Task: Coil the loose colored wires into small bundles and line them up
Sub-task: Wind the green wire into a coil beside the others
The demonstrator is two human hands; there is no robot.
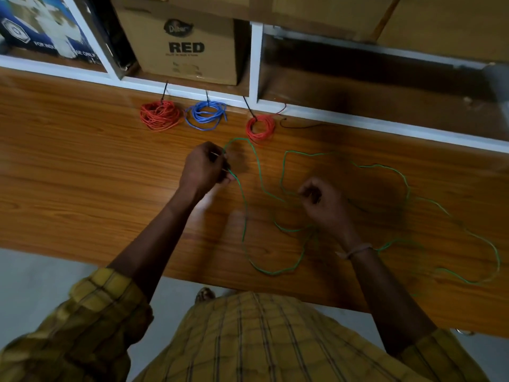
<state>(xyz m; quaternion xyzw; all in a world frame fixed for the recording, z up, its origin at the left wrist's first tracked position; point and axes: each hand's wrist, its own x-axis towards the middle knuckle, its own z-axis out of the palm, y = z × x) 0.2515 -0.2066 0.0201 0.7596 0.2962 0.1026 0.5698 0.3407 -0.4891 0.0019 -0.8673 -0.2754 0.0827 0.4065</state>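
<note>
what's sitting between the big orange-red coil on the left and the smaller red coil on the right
In the head view, the blue wire bundle lies between the larger orange-red bundle and the smaller red bundle, with bare wooden table between blue and the smaller red one.

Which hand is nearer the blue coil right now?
Left. The left hand sits just below the blue coil, pinching the green wire. The right hand is farther, lower and off to the right.

Obstacles we note: three coiled bundles [205,117] lined along the white shelf frame [330,117] at the back; loose green wire [385,205] sprawling over the right half. Free room: bare surface [82,161] at left.
</note>
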